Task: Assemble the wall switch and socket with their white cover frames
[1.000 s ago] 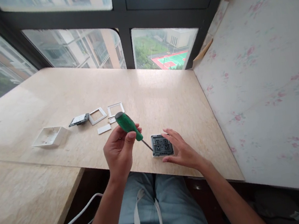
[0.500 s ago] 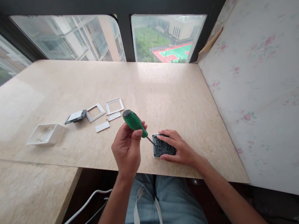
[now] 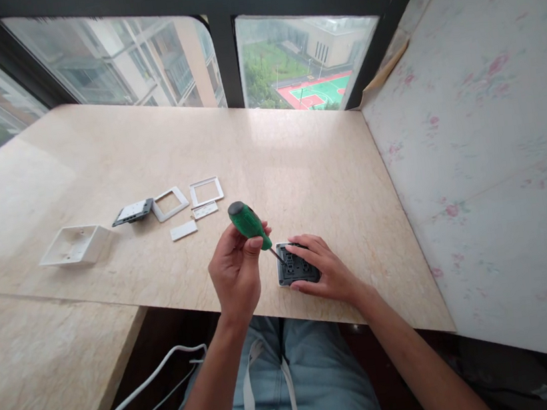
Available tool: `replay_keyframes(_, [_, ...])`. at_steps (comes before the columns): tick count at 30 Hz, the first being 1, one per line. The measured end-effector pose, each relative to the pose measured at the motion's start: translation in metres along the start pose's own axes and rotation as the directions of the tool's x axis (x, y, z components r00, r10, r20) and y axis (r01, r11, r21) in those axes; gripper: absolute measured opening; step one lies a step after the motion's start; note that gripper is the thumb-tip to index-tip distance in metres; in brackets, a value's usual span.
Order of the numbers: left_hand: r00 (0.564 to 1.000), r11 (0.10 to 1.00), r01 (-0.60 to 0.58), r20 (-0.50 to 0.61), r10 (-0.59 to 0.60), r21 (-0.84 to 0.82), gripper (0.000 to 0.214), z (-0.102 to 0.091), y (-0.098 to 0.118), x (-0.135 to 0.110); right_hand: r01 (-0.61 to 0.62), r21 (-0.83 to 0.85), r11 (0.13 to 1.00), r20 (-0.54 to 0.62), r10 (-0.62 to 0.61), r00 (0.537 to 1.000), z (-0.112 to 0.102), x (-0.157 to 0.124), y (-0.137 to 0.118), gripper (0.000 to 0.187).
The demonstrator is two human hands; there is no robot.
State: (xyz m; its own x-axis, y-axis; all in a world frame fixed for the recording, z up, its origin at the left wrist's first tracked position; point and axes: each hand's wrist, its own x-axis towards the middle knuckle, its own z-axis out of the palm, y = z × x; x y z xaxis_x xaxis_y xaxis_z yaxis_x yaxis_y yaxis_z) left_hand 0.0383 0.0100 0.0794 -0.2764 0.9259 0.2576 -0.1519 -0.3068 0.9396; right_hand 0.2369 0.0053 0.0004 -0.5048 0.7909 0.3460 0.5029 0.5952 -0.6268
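Left hand point(image 3: 236, 274): fingers grasping green-handled screwdriver point(image 3: 249, 225), its tip apparently touching the module's top-left corner.
Right hand point(image 3: 326, 268): fingers pressing the switch module point(image 3: 294, 267) flat.
Module: near the table's point(image 3: 298, 161) front edge.

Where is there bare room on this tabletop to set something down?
Bare: between the white frames and the window, and from the right hand to the wall. Crowded: around the left hand, screwdriver and socket module.
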Motion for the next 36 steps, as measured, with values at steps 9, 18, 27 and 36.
replay_keyframes(9, [1.0, 1.0, -0.029, -0.006, 0.029, 0.007, 0.019, -0.0047, -0.0024, 0.0022, 0.015, 0.004, 1.0, -0.005, -0.015, 1.0, -0.0003, 0.0, -0.0004, 0.069])
replay_keyframes(18, [0.998, 0.998, -0.065, 0.001, 0.065, -0.017, 0.015, -0.0027, -0.0034, 0.0019, 0.021, 0.002, 1.0, -0.012, -0.021, 1.0, 0.0016, -0.0008, 0.0014, 0.069])
replay_keyframes(27, [0.998, 0.997, -0.061, 0.01, 0.061, 0.04, 0.021, -0.0016, -0.0028, 0.0014, 0.03, 0.001, 1.0, -0.018, -0.03, 0.999, 0.0015, -0.0008, 0.0016, 0.068])
replay_keyframes(36, [0.985, 0.982, -0.136, 0.128, 0.119, 0.132, 0.018, -0.0064, -0.0067, -0.0022, 0.026, 0.0, 1.0, -0.014, -0.026, 1.0, 0.0007, -0.0005, 0.0006, 0.069])
